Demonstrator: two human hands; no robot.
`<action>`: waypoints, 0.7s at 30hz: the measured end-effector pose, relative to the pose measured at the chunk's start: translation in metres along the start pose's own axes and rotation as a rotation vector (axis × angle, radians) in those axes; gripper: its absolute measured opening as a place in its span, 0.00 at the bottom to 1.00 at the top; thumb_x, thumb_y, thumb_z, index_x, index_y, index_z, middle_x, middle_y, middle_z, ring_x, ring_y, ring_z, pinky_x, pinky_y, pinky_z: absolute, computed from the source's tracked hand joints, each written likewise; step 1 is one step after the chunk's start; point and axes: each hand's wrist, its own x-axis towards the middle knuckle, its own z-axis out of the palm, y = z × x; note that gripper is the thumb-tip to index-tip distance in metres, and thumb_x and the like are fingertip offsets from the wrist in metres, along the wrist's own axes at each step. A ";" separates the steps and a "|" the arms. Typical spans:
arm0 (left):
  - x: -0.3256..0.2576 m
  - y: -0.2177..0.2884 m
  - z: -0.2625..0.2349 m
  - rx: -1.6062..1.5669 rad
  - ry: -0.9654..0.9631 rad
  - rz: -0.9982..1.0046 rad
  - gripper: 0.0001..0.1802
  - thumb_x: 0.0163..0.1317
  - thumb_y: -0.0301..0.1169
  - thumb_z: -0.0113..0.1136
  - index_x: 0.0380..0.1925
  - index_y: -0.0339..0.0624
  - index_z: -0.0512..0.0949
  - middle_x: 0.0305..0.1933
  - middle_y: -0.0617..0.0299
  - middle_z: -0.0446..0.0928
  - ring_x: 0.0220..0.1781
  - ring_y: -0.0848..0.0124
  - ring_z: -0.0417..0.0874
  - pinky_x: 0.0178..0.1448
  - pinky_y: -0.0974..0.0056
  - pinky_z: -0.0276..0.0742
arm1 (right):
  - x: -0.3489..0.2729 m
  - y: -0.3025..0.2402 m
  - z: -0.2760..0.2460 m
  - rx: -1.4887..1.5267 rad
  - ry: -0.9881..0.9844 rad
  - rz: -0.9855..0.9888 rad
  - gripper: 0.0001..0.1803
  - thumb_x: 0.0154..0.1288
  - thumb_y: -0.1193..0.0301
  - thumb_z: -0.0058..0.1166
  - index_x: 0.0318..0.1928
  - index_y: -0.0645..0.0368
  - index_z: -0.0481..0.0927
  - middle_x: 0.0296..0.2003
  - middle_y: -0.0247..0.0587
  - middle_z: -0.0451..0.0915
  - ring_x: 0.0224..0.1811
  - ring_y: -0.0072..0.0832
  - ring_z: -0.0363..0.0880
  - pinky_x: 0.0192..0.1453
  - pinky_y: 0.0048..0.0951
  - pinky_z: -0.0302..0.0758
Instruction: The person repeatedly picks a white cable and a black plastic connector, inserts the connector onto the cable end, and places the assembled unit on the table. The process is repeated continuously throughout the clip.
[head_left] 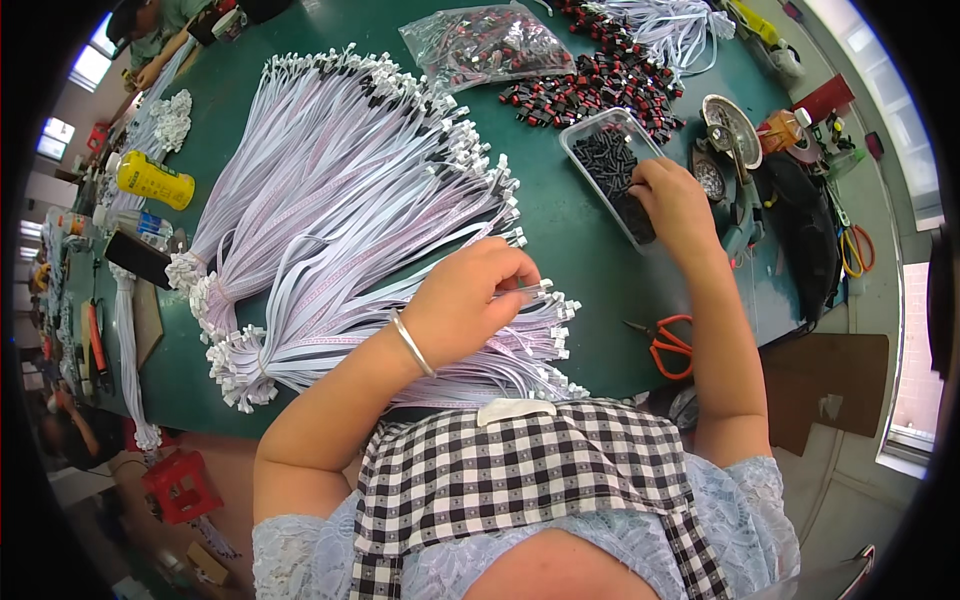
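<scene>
Fanned bundles of white flat cables (330, 200) with small white plugs at their ends cover the left and middle of the table. Over the nearest bundle is my left hand (470, 300), its thumb and forefinger closed around a white flat cable near its plug end. A clear plastic box (577, 150) at the right holds many short black tube-like pieces (605, 160). My right hand (672, 200) reaches into this box from its right side, fingers bent and pressed together among the black pieces. Whether a piece is between those fingertips is hidden.
Behind the box lie a heap of red-and-black connectors (600, 90) and a clear bag (487, 48) of more. Orange-handled scissors (670, 346) lie by my right forearm. A metal dish (732, 128) stands farther right. A yellow bottle (155, 180) and another person (165, 30) are at the left.
</scene>
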 end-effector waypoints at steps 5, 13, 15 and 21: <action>0.000 0.011 -0.010 0.109 0.064 0.056 0.06 0.51 0.27 0.64 0.28 0.39 0.77 0.29 0.59 0.73 0.34 0.63 0.76 0.36 0.64 0.72 | 0.003 -0.005 -0.014 0.080 -0.057 0.089 0.10 0.53 0.70 0.61 0.35 0.57 0.76 0.30 0.42 0.76 0.34 0.41 0.76 0.39 0.37 0.71; -0.008 -0.018 -0.005 -0.756 -0.049 -0.356 0.07 0.56 0.27 0.63 0.31 0.41 0.73 0.29 0.67 0.76 0.30 0.79 0.78 0.31 0.74 0.70 | -0.015 -0.060 -0.034 1.118 -0.328 0.269 0.06 0.58 0.79 0.57 0.35 0.60 0.75 0.30 0.25 0.74 0.33 0.12 0.71 0.36 0.17 0.68; -0.009 -0.020 -0.004 -0.813 -0.068 -0.456 0.08 0.56 0.27 0.64 0.32 0.43 0.73 0.29 0.67 0.76 0.31 0.79 0.79 0.30 0.76 0.69 | -0.023 -0.069 -0.026 1.286 -0.354 0.228 0.06 0.57 0.80 0.57 0.35 0.60 0.75 0.30 0.26 0.74 0.33 0.12 0.72 0.37 0.17 0.68; -0.011 -0.024 0.000 -0.867 -0.056 -0.486 0.08 0.55 0.26 0.63 0.32 0.42 0.73 0.28 0.66 0.76 0.29 0.79 0.78 0.27 0.78 0.67 | -0.035 -0.095 -0.011 1.317 -0.390 0.277 0.08 0.57 0.81 0.54 0.38 0.63 0.80 0.32 0.29 0.75 0.33 0.14 0.73 0.37 0.18 0.70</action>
